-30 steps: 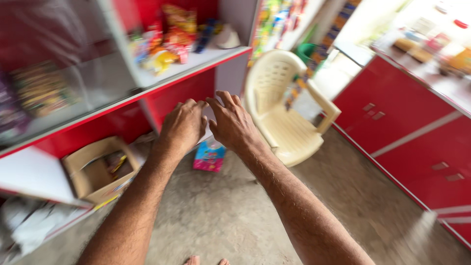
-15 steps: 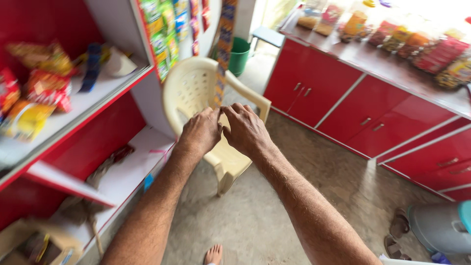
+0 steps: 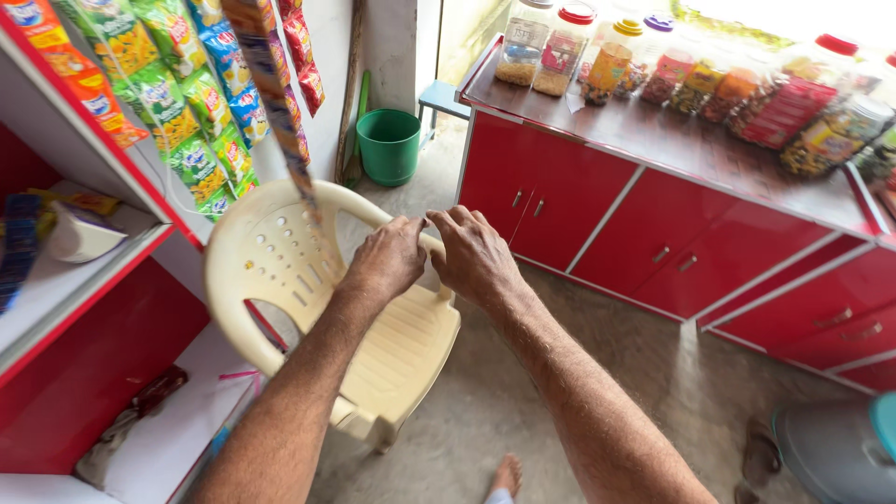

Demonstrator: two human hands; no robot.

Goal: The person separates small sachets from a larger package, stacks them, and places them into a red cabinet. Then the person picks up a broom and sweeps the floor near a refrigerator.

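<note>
floor (image 3: 485,411): bearing a cream plastic chair (image 3: 280,271), a green bucket (image 3: 388,146) | surface (image 3: 709,149): carrying a row of lidded jars (image 3: 653,70) | shelf (image 3: 65,280): holding a white paper cone (image 3: 79,235), snack packets (image 3: 19,243)

The chair (image 3: 308,308) stands on the floor (image 3: 597,373) just right of the shelf unit (image 3: 84,280), its back toward the shelves. Strips of packets (image 3: 187,103) hang over the shelf front, one strip dangling down before the chair back. Both hands meet above the chair's right armrest, left hand (image 3: 387,261) beside right hand (image 3: 476,257), fingertips close, perhaps touching. Behind the chair, a bucket (image 3: 389,145) sits in the far corner. To the right runs the bench (image 3: 672,140), jars (image 3: 653,70) lined along its top, cupboard doors below. A bin (image 3: 831,453) stands at the near right.
</note>
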